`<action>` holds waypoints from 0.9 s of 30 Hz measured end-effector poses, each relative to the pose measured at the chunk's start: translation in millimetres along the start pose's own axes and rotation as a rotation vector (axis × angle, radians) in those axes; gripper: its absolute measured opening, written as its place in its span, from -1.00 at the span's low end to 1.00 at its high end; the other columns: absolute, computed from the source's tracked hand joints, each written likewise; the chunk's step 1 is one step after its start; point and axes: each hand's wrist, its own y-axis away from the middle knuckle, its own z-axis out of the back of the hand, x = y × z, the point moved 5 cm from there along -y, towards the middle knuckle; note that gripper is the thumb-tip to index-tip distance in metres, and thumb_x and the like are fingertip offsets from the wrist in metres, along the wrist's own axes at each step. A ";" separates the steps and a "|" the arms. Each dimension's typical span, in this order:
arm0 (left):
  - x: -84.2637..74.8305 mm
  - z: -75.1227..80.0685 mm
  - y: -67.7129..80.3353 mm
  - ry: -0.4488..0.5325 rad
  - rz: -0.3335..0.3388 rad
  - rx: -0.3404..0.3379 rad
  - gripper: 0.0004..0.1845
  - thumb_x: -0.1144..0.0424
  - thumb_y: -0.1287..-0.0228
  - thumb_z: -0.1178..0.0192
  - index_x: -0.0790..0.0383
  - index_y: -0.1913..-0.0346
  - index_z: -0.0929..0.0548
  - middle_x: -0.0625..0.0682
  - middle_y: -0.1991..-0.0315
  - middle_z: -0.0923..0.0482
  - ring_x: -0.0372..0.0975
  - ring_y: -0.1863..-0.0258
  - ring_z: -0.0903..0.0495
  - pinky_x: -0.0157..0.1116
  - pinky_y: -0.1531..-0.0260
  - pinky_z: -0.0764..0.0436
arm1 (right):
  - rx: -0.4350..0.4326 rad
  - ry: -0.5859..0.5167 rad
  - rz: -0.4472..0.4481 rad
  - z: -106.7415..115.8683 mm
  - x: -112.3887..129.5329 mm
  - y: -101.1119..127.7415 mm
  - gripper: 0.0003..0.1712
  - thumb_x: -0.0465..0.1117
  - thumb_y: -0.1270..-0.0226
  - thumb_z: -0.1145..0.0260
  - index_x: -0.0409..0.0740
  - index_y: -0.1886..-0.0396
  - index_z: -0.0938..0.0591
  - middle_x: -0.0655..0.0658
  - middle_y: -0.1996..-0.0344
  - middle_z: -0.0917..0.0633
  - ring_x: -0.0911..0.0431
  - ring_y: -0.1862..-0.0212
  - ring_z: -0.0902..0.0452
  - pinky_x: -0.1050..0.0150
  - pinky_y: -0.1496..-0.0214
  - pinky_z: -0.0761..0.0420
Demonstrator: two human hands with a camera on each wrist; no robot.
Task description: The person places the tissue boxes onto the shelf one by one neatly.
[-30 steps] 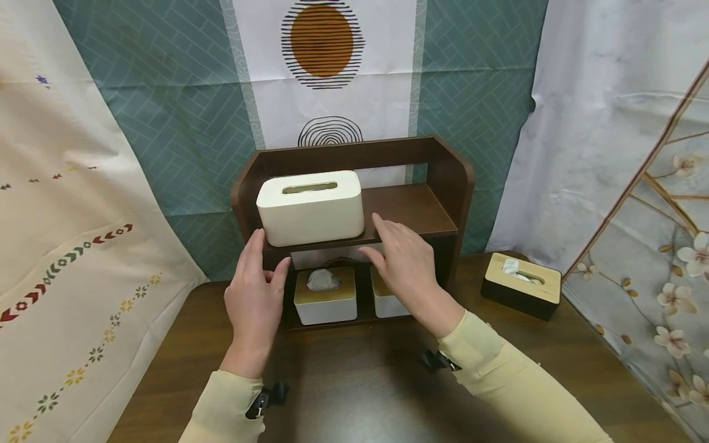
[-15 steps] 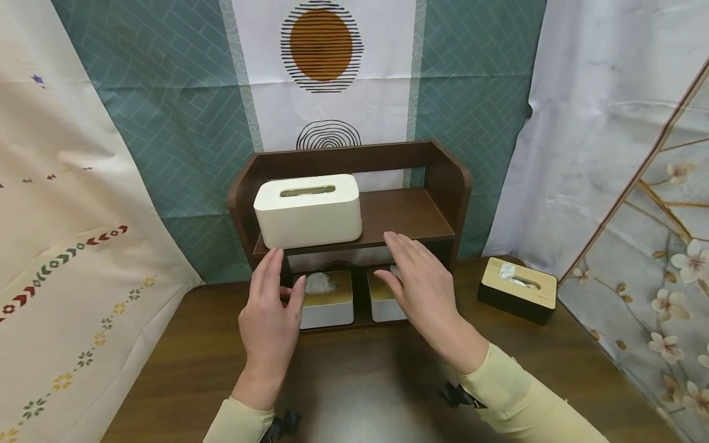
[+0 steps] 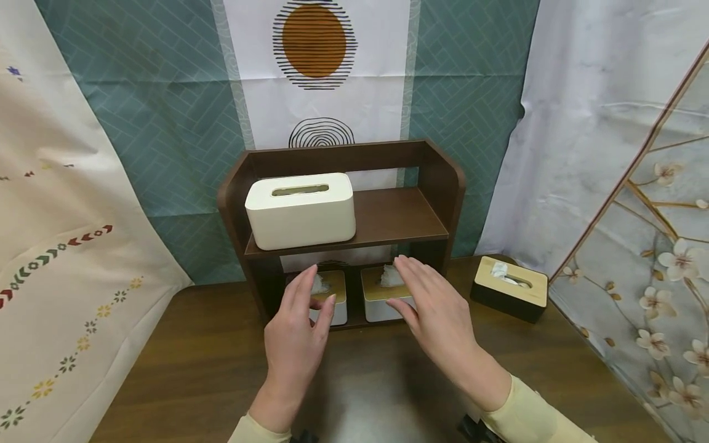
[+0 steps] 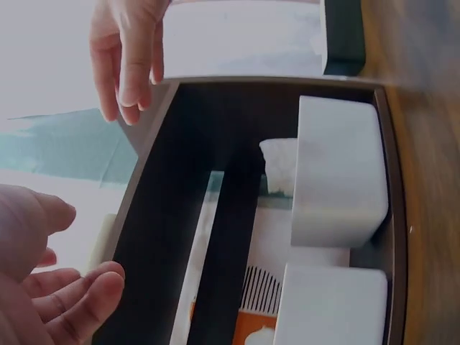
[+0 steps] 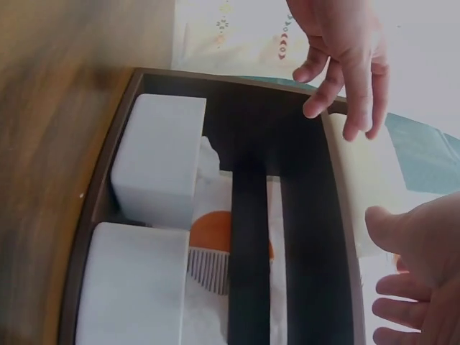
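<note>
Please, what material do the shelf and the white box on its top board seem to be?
Shelf: probably wood or wood laminate, dark brown, matte, with faint grain. White box: likely plastic, with a smooth, even cream surface, rounded corners and no grain; painted wood cannot be excluded.

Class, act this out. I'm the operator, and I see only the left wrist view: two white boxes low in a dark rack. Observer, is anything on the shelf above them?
Observer: Yes, a cream tissue box sits on the left part of the upper shelf.
Operator: Where are the hands?
Observer: The left hand hovers before the left lower box and the right hand before the right lower box. Neither hand holds anything.
Operator: Anything beside the rack?
Observer: A dark box with a wooden lid stands on the table to its right.
</note>
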 end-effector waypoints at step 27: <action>-41.0 -56.5 24.5 0.017 -0.005 0.298 -0.29 0.03 -0.48 -0.52 0.20 -0.56 -0.56 0.14 -0.48 -0.59 0.07 -0.35 -0.67 0.07 -0.01 -0.81 | 0.010 0.099 -0.083 21.8 -44.1 63.0 0.01 0.53 -0.67 0.16 -0.16 -0.55 -0.60 -0.19 -0.44 -0.67 -0.21 -0.36 -0.65 -0.23 -0.19 -0.72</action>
